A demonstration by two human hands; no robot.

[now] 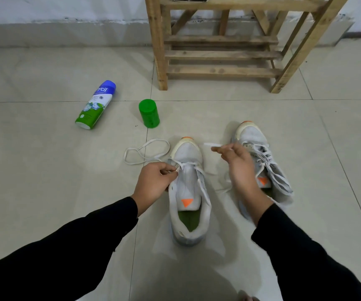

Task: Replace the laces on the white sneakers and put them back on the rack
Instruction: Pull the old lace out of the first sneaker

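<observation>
On the floor (45, 170), the nearer sneaker (188, 192) points away. The left hand (153, 181) pinches its lace (187, 163) at the eyelets with curled fingers, and the right hand (238, 166) pinches the lace's blurred tip. The second sneaker (262, 161) — laced — lies just right. Beyond are a green cap (149, 114), a toppled spray can (96, 105) and the wooden rack (218, 53).

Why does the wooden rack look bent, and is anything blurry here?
Head view: the wide lens splays the legs of the rack and curves the tile lines; the right hand and the lace tip it pinches are motion-smeared; the left hand looks sharper.
</observation>
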